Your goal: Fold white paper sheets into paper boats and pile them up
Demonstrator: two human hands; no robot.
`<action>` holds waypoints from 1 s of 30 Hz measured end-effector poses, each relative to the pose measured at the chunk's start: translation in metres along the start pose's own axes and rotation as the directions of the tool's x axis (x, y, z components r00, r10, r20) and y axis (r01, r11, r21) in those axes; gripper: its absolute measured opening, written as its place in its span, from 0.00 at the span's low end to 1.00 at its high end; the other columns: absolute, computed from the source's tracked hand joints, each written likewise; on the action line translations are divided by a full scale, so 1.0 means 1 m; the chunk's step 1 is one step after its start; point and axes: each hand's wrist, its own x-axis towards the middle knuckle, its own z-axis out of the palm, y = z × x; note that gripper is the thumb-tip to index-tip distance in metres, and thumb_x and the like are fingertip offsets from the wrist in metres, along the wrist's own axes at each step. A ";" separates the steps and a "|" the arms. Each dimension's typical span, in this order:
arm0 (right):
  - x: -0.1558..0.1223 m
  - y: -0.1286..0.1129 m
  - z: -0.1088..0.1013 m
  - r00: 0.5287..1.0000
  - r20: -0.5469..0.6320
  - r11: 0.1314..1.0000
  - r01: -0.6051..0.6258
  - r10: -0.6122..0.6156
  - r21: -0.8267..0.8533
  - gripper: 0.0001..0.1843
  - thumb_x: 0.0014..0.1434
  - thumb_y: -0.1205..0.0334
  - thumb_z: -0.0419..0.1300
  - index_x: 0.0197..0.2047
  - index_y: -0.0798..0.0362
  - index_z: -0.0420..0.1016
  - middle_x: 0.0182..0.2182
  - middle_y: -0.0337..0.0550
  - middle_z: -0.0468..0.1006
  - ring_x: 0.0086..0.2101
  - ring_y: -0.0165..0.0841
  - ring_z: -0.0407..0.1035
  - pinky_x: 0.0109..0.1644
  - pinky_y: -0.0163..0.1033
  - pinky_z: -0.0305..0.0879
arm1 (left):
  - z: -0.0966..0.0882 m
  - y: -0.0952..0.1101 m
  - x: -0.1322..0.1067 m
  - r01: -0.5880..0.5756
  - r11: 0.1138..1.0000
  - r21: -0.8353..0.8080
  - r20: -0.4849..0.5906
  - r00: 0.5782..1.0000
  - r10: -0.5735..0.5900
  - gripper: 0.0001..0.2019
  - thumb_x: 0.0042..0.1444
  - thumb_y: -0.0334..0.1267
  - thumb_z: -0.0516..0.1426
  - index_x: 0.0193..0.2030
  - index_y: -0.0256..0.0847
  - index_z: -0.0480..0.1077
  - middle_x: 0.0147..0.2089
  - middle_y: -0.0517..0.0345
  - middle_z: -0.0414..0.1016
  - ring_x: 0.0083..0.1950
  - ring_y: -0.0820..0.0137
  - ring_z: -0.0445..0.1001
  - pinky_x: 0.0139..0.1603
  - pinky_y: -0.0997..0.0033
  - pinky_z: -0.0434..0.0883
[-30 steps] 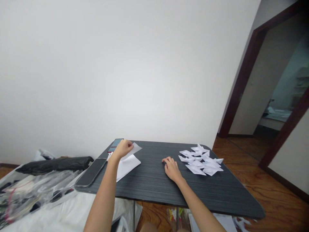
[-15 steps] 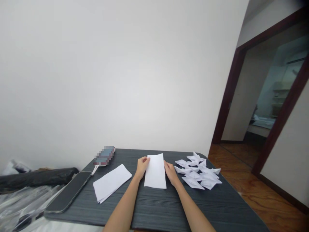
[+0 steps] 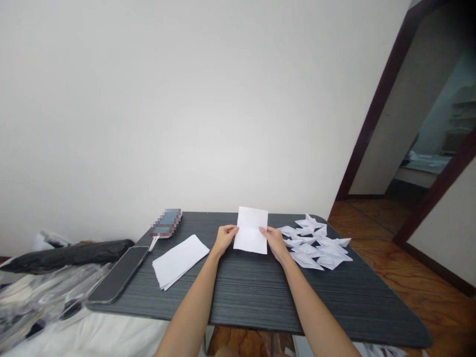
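A white sheet of paper (image 3: 251, 238) with a faint crease across its middle is held up over the far part of the dark table. My left hand (image 3: 225, 238) pinches its left edge between thumb and fingers. On the opposite edge, my right hand (image 3: 274, 241) grips the sheet with the thumb on its face. Several folded white paper boats (image 3: 316, 244) lie in a cluster just right of my right hand. To the left of my left arm rests a stack of white paper (image 3: 180, 262).
The dark wood-grain table (image 3: 256, 292) stands against a white wall. A black smartphone (image 3: 119, 275) lies at its left edge, near a blurred-out item (image 3: 166, 223) with a white cable. Plastic-wrapped bundles (image 3: 55, 287) sit left of the table; a doorway opens at right.
Both hands have raised the paper and tilted it up, and its middle crease now shows. My right thumb has come onto the paper's face. The camera view has shifted slightly.
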 end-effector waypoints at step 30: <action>-0.016 -0.022 0.006 0.952 0.307 0.956 0.077 0.014 -0.283 0.15 0.45 0.57 0.55 0.34 0.56 0.74 0.31 0.45 0.76 0.32 0.36 0.69 0.35 0.40 0.63 | -0.008 0.035 -0.024 0.328 0.944 -0.022 0.489 0.828 -0.276 0.24 0.47 0.50 0.52 0.45 0.34 0.67 0.42 0.45 0.71 0.39 0.66 0.69 0.37 0.72 0.64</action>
